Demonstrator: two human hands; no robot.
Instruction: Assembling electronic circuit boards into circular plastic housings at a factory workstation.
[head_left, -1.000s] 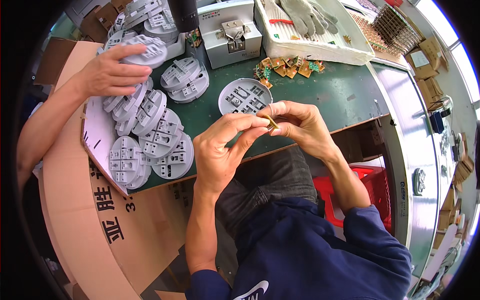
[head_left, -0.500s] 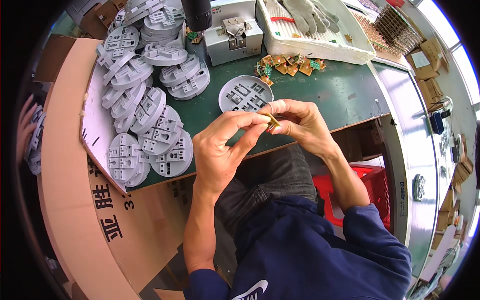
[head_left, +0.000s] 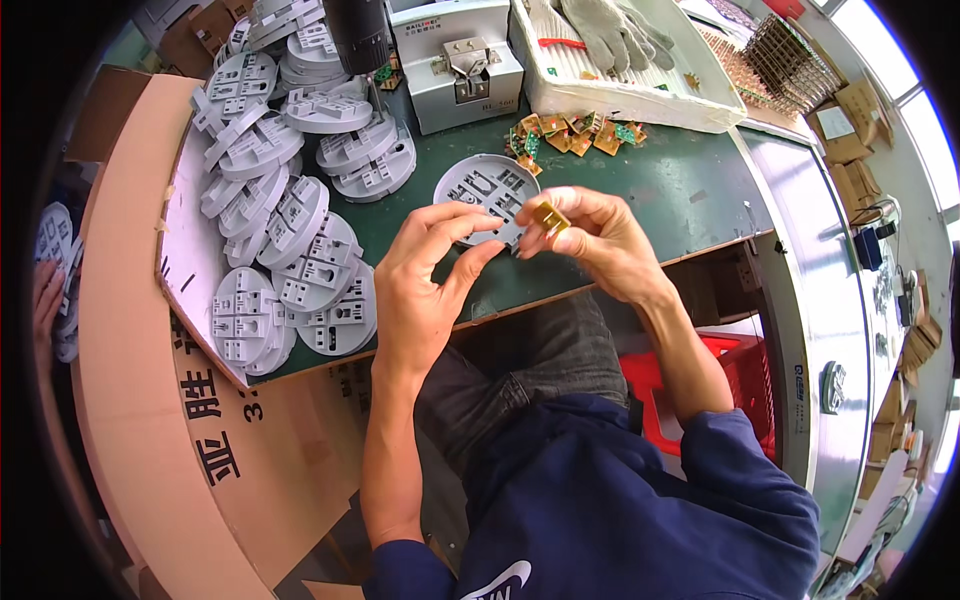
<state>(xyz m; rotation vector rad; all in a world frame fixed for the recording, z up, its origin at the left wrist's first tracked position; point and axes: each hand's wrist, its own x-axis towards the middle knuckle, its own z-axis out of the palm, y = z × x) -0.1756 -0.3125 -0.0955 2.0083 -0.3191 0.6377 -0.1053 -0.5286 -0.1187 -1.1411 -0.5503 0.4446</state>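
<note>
My right hand [head_left: 600, 245] pinches a small golden-yellow circuit board [head_left: 550, 217] between thumb and fingers, above the bench's front part. Facing it, my left hand [head_left: 425, 265] has thumb and fingertips apart, with nothing visible between them. Just behind both hands, a round grey plastic base [head_left: 470, 181] with moulded slots lies on the green bench; my fingers cover part of its near side. Farther back is a loose heap of similar small boards [head_left: 582, 135], yellow and green.
Stacked grey round bases [head_left: 318, 262] fill the bench's left side. A dark electric screwdriver [head_left: 357, 35] hangs beside a metal box with a latch [head_left: 465, 85]. Behind stands a white foam tray [head_left: 640, 100] with gloves [head_left: 610, 35]. Another person's hand [head_left: 46, 295] shows far left, by grey parts.
My hands have come apart: the left fingers have let go of the small board. It stays in my right hand, now turned with its face more visible. The screwdriver hangs farther left and lower.
</note>
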